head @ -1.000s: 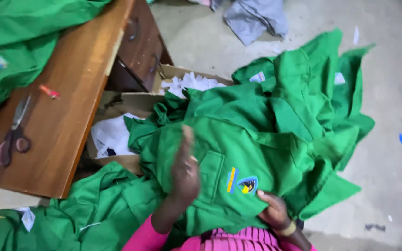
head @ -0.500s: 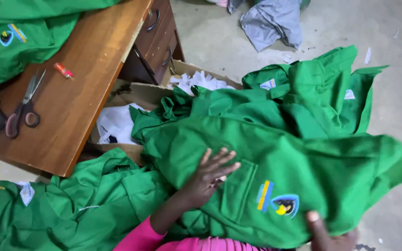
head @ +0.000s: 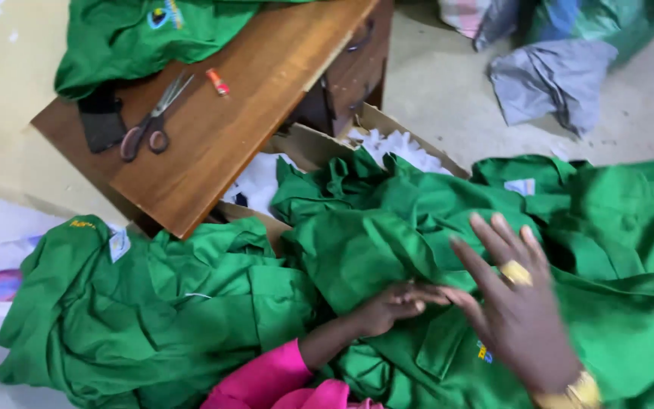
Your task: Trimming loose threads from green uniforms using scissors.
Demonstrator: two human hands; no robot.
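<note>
A green shirt (head: 387, 227) with a small badge on its chest pocket lies spread over my lap and a pile of like garments. My left hand (head: 391, 307), reaching out of a pink sleeve, has its fingers curled on a fold of this shirt near its middle. Just to the right, my right hand (head: 516, 303) rests flat on the cloth beside the pocket. Its fingers are spread, and it wears a gold ring and a gold wristband. The fingertips of the two hands almost touch.
A wooden table (head: 266, 83) at upper left holds scissors (head: 153, 125), a small orange item (head: 218, 81), a black object (head: 101, 121) and another green garment (head: 138, 38). A cardboard box (head: 308, 144) of white scraps stands beside it. More green shirts (head: 138, 303) are heaped at left. Grey cloth (head: 550, 79) lies on the floor.
My right hand came up from the shirt's lower edge and now lies flat on it. My left hand went from spread to curled on a fold. The view swung right.
</note>
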